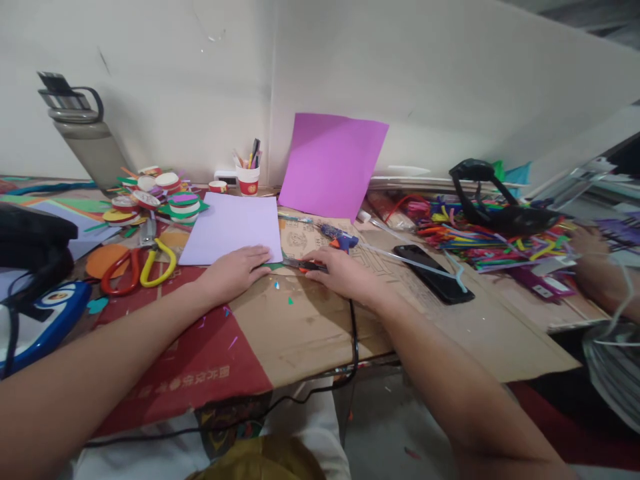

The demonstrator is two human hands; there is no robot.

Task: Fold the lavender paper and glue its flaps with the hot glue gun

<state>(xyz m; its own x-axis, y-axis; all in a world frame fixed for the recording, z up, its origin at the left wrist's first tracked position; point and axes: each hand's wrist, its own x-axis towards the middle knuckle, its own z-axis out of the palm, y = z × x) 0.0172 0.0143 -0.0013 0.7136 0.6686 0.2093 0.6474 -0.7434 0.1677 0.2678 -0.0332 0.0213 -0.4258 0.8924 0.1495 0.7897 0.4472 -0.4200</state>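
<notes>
My left hand rests on the lower right corner of a pale lilac sheet, fingers stretched out flat. Just right of it, my right hand has its fingers around a small cutter-like tool with orange and black parts, which points left at the sheet's edge. A blue and orange glue gun lies right behind my right hand. Behind it, a bright purple sheet leans on the wall. Cardboard lies under both hands, with small coloured scraps on it.
Scissors with red and yellow handles, paper-cup pieces and a bottle stand or lie left. A pen cup is behind. To the right are a phone, coloured pipe cleaners and another person's hand.
</notes>
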